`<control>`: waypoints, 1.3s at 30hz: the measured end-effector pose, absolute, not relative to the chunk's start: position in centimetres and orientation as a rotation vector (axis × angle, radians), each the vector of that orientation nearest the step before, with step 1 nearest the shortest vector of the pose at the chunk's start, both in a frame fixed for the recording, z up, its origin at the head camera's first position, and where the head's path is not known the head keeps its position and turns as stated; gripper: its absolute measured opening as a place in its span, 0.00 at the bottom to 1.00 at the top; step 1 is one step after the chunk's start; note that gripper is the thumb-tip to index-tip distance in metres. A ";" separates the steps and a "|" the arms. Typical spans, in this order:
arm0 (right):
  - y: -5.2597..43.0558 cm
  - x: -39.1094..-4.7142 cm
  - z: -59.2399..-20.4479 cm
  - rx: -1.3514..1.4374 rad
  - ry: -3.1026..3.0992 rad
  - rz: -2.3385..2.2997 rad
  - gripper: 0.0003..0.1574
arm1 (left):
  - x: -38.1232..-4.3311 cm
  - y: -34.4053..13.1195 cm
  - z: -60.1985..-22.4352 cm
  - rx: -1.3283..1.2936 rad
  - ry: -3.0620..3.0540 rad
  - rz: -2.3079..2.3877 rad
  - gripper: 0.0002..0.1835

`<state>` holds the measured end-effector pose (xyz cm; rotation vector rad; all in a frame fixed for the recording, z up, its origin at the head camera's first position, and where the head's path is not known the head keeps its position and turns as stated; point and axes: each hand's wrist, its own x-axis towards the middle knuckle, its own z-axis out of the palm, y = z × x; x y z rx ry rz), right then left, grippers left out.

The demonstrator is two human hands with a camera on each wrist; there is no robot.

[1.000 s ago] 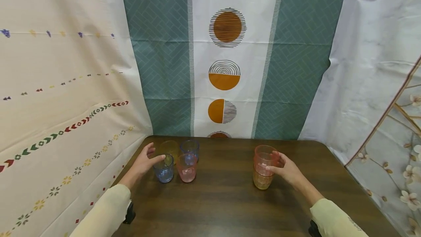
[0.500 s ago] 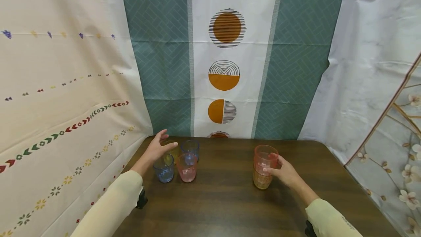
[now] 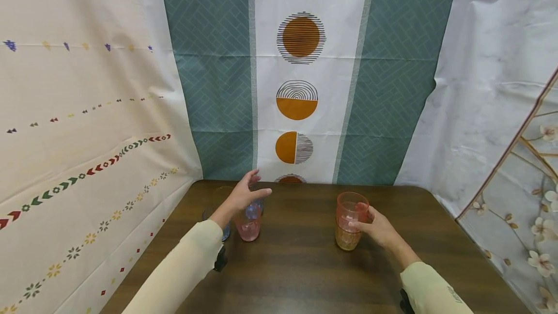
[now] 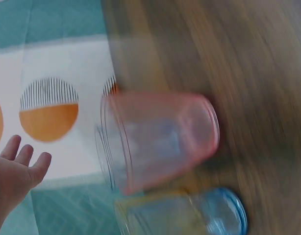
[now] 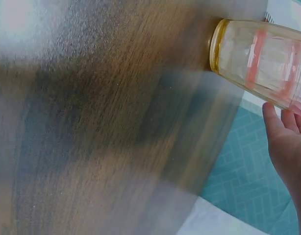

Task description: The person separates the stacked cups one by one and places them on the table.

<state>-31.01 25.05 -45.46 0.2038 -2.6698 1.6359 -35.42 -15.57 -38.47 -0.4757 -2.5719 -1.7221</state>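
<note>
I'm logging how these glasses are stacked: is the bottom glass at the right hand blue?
No, the bottom glass is yellow, with a pink glass nested in it.

My left arm [image 3: 178,270] stretches forward and slants in to the right, its pale sleeve [image 3: 205,239] ending near the wrist; the left hand [image 3: 240,199] has its thumb [image 3: 263,193] spread away from loosely bent fingers [image 3: 251,177]. My right arm [image 3: 429,290] angles inward, the right hand [image 3: 380,230] gripping between thumb [image 3: 356,226] and curved fingers [image 3: 371,211].
</note>
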 end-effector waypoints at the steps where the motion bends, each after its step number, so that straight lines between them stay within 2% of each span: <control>1: 25.0 -31.0 -45.5 0.203 -2.666 1.643 0.50 | -35.4 -14.9 -38.5 -0.489 -2.572 -1.728 0.48; 24: 25.2 -31.1 -45.5 0.190 -2.670 1.630 0.49 | -35.3 -2.8 -40.2 -0.719 -2.617 -1.809 0.47; 39: 25.3 -31.1 -45.6 0.208 -2.658 1.642 0.48 | -36.1 2.0 -41.9 -0.744 -2.668 -1.816 0.48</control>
